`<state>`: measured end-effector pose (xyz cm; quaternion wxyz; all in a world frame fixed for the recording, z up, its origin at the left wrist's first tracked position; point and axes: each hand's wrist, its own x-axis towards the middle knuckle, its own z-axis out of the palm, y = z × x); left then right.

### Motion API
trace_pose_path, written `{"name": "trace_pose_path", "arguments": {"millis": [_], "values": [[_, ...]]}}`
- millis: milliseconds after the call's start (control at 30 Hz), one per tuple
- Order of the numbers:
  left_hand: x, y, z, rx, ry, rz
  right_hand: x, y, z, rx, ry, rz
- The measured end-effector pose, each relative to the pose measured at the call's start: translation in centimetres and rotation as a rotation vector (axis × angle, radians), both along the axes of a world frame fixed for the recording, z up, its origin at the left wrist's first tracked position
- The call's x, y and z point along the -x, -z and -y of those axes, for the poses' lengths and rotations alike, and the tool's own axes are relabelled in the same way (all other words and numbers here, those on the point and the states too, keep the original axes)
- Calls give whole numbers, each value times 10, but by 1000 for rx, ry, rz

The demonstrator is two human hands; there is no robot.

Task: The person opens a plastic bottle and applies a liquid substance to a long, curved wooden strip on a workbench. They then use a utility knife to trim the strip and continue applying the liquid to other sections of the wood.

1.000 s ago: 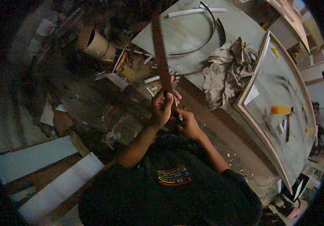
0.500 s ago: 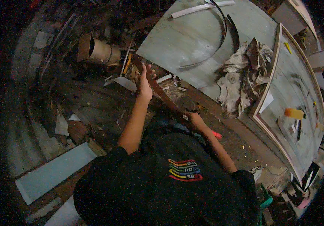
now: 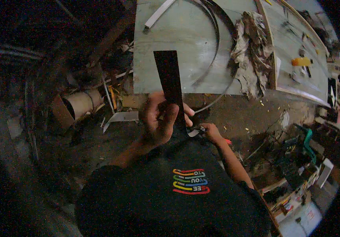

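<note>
- at frame centre, we note the left hand (image 3: 159, 120) closed around the lower part of a dark flat strip (image 3: 170, 85), keeping it upright, apparently to steady it.
- the right hand (image 3: 210, 132), just right of centre, is closed at the strip's lower end; what it grips we cannot tell.
- a grey board (image 3: 178, 43) lies behind, at upper centre.

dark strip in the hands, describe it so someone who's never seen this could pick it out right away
Start at the big grey-green board lying on the floor. Just below its near edge, the left hand grips a flat, dark strip that points up over the board, while the right hand is at its lower end. Unlike the thin curved bands on the board, it is straight, wide and square-ended.
</note>
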<state>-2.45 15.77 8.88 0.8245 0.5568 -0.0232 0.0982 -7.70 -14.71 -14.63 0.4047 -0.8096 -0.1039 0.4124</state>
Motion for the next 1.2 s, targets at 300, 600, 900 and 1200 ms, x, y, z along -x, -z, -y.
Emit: {"name": "trace_pose_path", "arguments": {"millis": [300,600,900,1200], "values": [[20,-35,-30,-72,333,-42,49,-15,-78,-142,233,98],[37,-62,-27,-73,287,59,96,-22,-104,-156,276,72],[-175,110,-124,-125,-302,8,118,2,-102,-145,418,209],[-274,259,-187,-663,-258,-194,145,-3,-88,53,728,96]]}}
